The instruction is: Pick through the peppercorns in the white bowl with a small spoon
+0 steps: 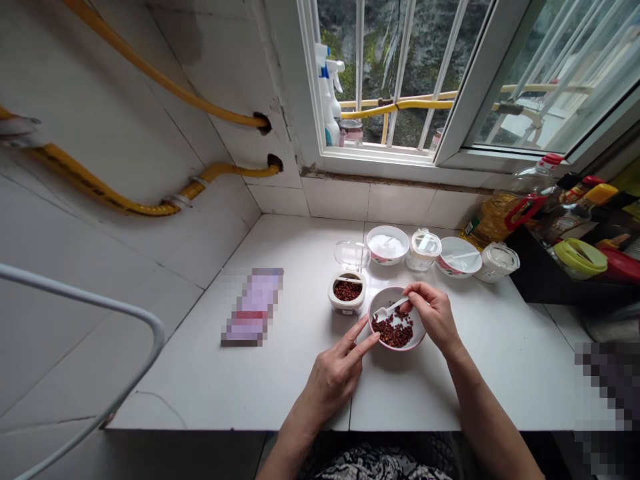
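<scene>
A white bowl (pixel 419 337) with a pink rim holds dark red-brown dried grains (pixel 396 333). My right hand (pixel 431 312) pinches the handle of a small white spoon (pixel 383 313), its scoop inside the bowl above the grains. At the bowl's left side, my left hand (pixel 340 370) rests its outstretched fingers against the rim. Just left of the bowl stands a small white jar (pixel 347 307), its clear lid (pixel 353 255) flipped up, with the same kind of dark grains inside.
Behind are a bowl of white powder (pixel 388 245), a lidded jar (pixel 424 250), a bowl with a spoon (pixel 459 257) and another jar (pixel 499 262). An oil bottle (pixel 500 207) and other bottles stand right. A blurred purple packet (pixel 255 307) lies left.
</scene>
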Available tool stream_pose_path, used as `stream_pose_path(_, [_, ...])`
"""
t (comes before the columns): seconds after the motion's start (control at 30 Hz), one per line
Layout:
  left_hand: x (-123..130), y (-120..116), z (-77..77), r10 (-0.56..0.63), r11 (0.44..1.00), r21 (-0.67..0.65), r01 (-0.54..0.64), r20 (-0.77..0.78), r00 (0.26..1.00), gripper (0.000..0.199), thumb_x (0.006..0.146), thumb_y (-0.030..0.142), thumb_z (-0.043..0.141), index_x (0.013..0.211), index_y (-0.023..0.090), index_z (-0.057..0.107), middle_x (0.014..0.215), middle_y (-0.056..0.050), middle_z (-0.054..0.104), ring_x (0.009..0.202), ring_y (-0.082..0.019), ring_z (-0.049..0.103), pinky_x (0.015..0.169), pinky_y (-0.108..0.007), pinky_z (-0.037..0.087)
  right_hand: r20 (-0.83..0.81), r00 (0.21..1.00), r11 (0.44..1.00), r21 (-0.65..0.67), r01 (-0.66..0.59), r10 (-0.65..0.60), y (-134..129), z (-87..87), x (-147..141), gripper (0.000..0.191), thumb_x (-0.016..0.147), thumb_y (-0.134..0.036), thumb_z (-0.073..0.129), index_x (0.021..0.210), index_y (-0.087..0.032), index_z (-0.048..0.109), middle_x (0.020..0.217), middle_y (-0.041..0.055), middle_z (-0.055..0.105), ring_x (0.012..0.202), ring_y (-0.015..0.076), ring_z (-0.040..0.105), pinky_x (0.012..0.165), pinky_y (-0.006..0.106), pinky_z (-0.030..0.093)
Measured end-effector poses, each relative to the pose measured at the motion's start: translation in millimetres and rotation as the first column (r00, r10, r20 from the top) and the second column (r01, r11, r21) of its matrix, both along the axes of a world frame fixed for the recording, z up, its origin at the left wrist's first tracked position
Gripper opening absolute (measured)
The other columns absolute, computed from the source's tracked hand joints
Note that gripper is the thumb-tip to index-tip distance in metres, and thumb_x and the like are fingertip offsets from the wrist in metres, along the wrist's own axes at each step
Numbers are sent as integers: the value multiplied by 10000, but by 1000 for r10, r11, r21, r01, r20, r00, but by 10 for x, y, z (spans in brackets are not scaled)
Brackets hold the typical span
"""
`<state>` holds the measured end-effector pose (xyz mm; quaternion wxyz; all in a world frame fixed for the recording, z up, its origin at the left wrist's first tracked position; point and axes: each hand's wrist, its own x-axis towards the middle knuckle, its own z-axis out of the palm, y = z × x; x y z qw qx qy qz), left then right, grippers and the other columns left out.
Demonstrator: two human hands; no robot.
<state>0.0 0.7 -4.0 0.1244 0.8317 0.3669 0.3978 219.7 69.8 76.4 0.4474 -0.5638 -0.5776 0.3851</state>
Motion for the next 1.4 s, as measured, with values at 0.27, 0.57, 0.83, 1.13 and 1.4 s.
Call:
stream_pose_path(0.27, [-1, 1, 3, -7, 1000, -8, 8, 7, 1000, 655, 910, -55, 423, 1497, 232, 478, 1582, -156, 455, 1330, -215, 605, 971, -284, 593, -159, 987, 999, -36, 10, -15, 26, 14, 18, 173, 761, -376, 620, 747, -206, 648, 529, -5, 673, 532, 183, 652, 610, 312, 549])
stream_pose_path(0.57, [2, -5, 20, 5, 1000, 3, -5, -1, 1000, 653, 942, -21, 413, 1533, 255, 445, 1574, -157, 465, 1229, -198, 676, 938, -283, 607, -147, 989, 987, 160, 33, -10, -2, 64, -257, 186, 922, -382, 569, 933, -214, 648, 746, 51, 778, 716, 220, 758, 703, 353, 604])
stream_pose_path(0.83, [-5, -4, -8, 25, 1000, 3, -24, -35, 999, 700, 926, -20, 415, 1563, 271, 413, 1582, -150, 456, 1137, -195, 721, 904, -276, 617, 413, 909, 743, 595, -307, 44, -70, 64, -397, 245, 958, -118, 460, 984, -251, 663, 857, 23, 801, 741, 192, 740, 1024, 472, 499])
stream_pose_path(1.13, [2, -3, 7, 17, 1000, 7, -17, -17, 1000, 666, 926, -30, 413, 1527, 255, 447, 1571, -147, 474, 1271, -206, 652, 928, -265, 606, 505, 838, 849, 519, -102, -207, -15, -22, 13, 207, 902, -158, 470, 818, -243, 638, 669, 2, 725, 602, 202, 640, 961, 455, 484])
stream_pose_path(1.4, [-6, -8, -4, 0, 1000, -3, 0, -7, 1000, 661, 926, -40, 417, 1519, 250, 452, 1584, -143, 457, 1346, -223, 591, 967, -277, 593, 523, 851, 916, 357, -181, -35, -27, -134, -81, 216, 869, -125, 467, 772, -243, 620, 698, -10, 750, 642, 187, 663, 996, 435, 456])
